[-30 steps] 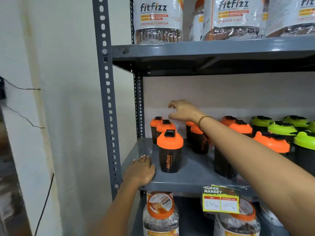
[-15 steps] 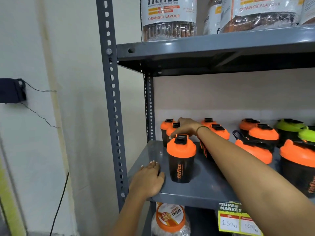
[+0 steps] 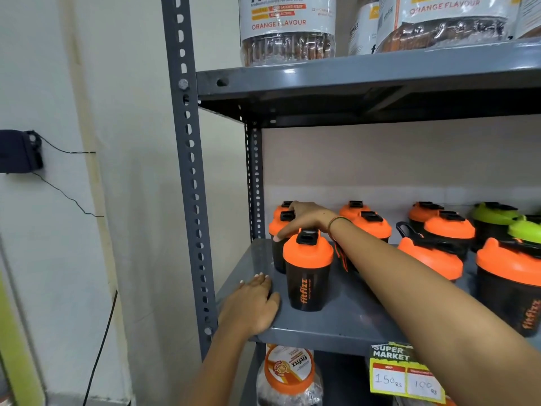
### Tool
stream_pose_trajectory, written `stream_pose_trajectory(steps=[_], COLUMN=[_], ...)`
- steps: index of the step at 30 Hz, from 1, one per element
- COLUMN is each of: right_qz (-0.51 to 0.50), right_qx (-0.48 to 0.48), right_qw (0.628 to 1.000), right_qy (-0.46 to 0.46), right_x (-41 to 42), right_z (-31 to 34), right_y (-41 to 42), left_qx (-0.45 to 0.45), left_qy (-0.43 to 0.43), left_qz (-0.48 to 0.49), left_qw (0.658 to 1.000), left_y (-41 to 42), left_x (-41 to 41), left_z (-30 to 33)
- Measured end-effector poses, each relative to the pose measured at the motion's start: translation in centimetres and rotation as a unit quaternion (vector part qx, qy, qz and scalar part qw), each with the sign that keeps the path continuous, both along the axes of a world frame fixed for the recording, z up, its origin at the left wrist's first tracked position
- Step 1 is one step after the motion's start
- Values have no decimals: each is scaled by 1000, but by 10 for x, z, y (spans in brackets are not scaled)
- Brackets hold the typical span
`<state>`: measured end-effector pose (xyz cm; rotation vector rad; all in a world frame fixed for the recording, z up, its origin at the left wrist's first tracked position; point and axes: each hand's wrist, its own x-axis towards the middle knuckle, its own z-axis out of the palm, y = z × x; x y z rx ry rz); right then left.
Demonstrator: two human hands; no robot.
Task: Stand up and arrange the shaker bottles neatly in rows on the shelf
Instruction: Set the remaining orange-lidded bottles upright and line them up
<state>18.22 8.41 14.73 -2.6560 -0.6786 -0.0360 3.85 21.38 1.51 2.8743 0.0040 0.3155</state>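
Note:
Black shaker bottles with orange lids stand on the grey shelf (image 3: 345, 320). In the left column, the front bottle (image 3: 307, 276) stands alone near the edge, with a second bottle (image 3: 275, 250) and a third (image 3: 283, 207) behind it. My right hand (image 3: 304, 219) reaches over the front bottle, its fingers curled down over the second bottle's lid. My left hand (image 3: 251, 303) lies flat on the shelf's front left corner, holding nothing. More orange-lidded bottles (image 3: 373, 227) stand to the right, one (image 3: 430, 257) tilted. Green-lidded bottles (image 3: 494, 215) are at the far right.
The upper shelf (image 3: 366, 79) carries large labelled jars (image 3: 288, 27) close overhead. A perforated grey post (image 3: 188, 171) borders the shelf on the left. A yellow price tag (image 3: 405, 373) hangs on the front edge, a jar (image 3: 288, 373) below. A black box (image 3: 17, 150) with wires hangs on the wall.
My right hand came down from the back of the shelf and leftward onto the second bottle in the left column. My left hand stayed on the shelf corner.

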Motion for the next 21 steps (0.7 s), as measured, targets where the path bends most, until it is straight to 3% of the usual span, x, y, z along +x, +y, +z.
stream_pose_trajectory(steps=[3,7,11,14,16,21], right_qz=[8,4,-13,-7,-12,20], right_qx=[24,210,485,604,604,527], right_qw=[999,977,874,797,797,846], right_qy=[23,43,-18,-12,11,82], right_x=[1,-7,-37,-68,-88,-118], right_z=[0,6,-1,-32,-59,-104], right_y=[-4,-15,-29,-41,-48,-64], left_qx=[0,-4,-9,-21,-27,-8], left_qy=[2,2,0,-6,-9,-15], left_qz=[3,-1,-7,-8,-3,29], left_qw=[1000,1000,1000,1000,1000,999], left_y=[-1,0,3,2,2,0], left_x=[-2,-1,3,2,-1,-14], left_z=[1,1,-3,-3,-2,-3])
